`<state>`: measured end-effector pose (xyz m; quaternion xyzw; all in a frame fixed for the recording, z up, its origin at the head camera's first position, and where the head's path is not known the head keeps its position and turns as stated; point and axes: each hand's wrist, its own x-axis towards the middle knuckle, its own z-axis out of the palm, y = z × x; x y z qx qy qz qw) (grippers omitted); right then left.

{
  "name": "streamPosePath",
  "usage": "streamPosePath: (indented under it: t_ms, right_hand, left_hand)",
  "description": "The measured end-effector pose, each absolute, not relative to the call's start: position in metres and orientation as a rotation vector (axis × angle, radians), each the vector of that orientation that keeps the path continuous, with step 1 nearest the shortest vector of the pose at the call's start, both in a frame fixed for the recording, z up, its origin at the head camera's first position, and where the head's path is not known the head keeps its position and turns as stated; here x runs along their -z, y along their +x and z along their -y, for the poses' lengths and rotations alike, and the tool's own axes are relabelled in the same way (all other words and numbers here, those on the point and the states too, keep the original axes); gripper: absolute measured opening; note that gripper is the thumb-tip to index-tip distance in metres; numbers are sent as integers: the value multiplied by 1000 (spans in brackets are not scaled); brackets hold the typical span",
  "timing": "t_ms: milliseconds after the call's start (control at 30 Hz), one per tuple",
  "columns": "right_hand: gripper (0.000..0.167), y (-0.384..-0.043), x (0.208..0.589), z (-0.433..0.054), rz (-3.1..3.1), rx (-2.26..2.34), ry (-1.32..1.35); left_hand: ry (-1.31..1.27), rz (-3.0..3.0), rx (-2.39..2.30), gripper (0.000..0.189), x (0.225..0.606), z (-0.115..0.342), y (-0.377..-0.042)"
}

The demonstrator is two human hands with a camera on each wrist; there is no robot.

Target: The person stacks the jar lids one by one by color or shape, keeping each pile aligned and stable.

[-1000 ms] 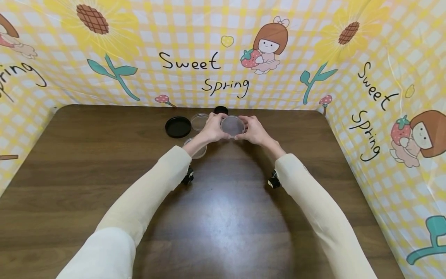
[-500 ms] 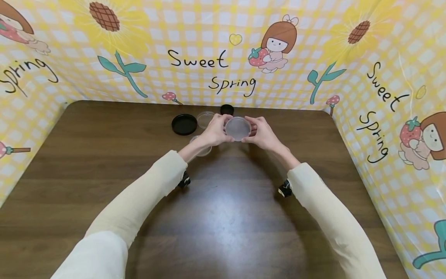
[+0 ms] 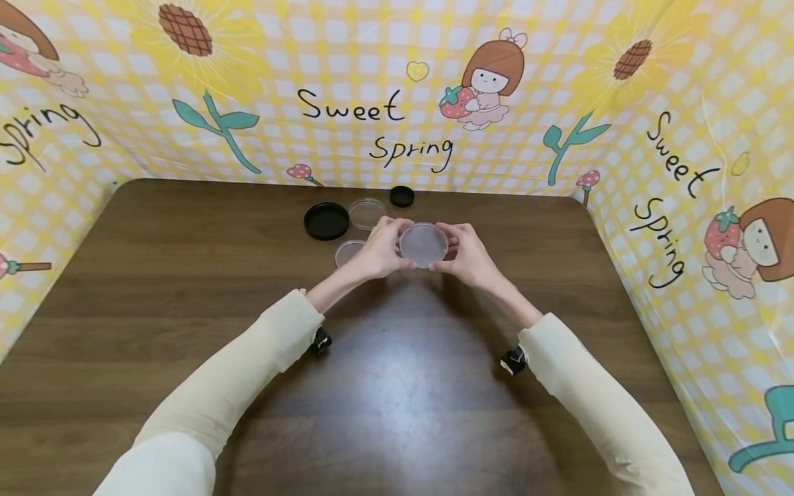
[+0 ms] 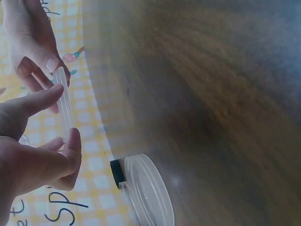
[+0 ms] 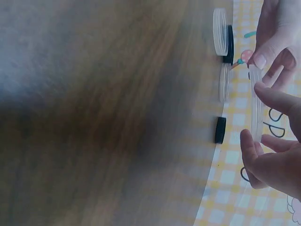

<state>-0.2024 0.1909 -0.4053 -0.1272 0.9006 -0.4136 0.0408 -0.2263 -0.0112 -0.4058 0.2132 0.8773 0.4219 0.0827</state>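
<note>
A clear round petri dish (image 3: 424, 246) is held up over the table between both hands, tilted toward the head camera. My left hand (image 3: 382, 249) grips its left side, thumb low and fingers behind the rim. On the opposite side my right hand (image 3: 466, 255) pinches the rim in the same way. Edge-on in the left wrist view, the dish (image 4: 66, 106) looks thin, with double walls. The right wrist view also shows the dish (image 5: 255, 103) between the fingers of both hands, clear of the tabletop.
Behind the left hand lie a wide black round dish (image 3: 327, 221), a clear petri dish (image 3: 367, 213) and another clear dish (image 3: 349, 253), partly hidden by the left wrist. A small black round piece (image 3: 402, 196) sits at the table's back edge, by the checked cloth (image 3: 347, 145).
Both hands have drawn the petri dish back from the far edge toward the person. The small black piece, partly covered before, now shows whole. The other dishes stay in place.
</note>
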Motion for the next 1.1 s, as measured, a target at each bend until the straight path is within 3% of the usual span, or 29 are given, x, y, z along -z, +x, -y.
streamPosePath:
  t_ms: [600, 1100]
  right_hand:
    - [79, -161, 417, -196, -2767, 1207, -468]
    - [79, -148, 439, -199, -2699, 1223, -451]
  left_hand:
    - [657, -2541, -1315, 69, 422, 11, -187]
    - [617, -2635, -1097, 66, 437, 2, -170]
